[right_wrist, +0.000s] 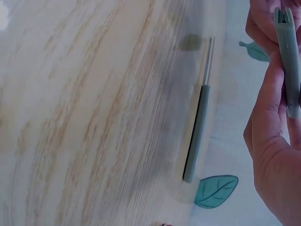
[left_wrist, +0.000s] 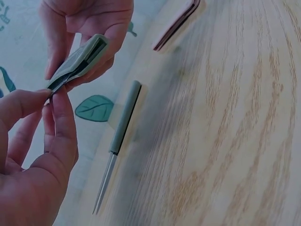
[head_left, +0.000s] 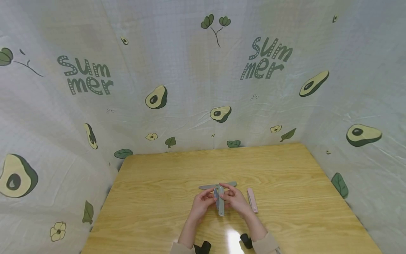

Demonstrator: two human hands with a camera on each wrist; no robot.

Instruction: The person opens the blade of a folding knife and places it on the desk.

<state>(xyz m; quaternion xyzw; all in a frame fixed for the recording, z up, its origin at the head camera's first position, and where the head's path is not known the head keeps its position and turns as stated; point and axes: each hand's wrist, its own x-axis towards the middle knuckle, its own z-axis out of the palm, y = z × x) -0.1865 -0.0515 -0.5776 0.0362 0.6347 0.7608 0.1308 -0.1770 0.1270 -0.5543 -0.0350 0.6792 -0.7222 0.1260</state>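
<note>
A grey-green folding knife (head_left: 221, 204) is held upright between both hands over the table. The right hand (head_left: 236, 201) grips its handle between thumb and fingers. From the other side, the left hand (head_left: 201, 205) pinches the knife's edge near the partly folded blade, fingertips right at the slot in the left wrist view. Just behind the hands lies a second grey-green knife (right_wrist: 197, 136), unfolded, its thin metal end pointing left in the head view. To the right of the right hand lies a pink folding knife (head_left: 252, 200), folded.
The wooden table (head_left: 152, 197) reaches back to a pale cloth (head_left: 184, 70) printed with avocados and leaves, which also hangs along both sides. Black wrist devices (head_left: 203, 247) show beside the beige sleeves (head_left: 265, 244) at the front.
</note>
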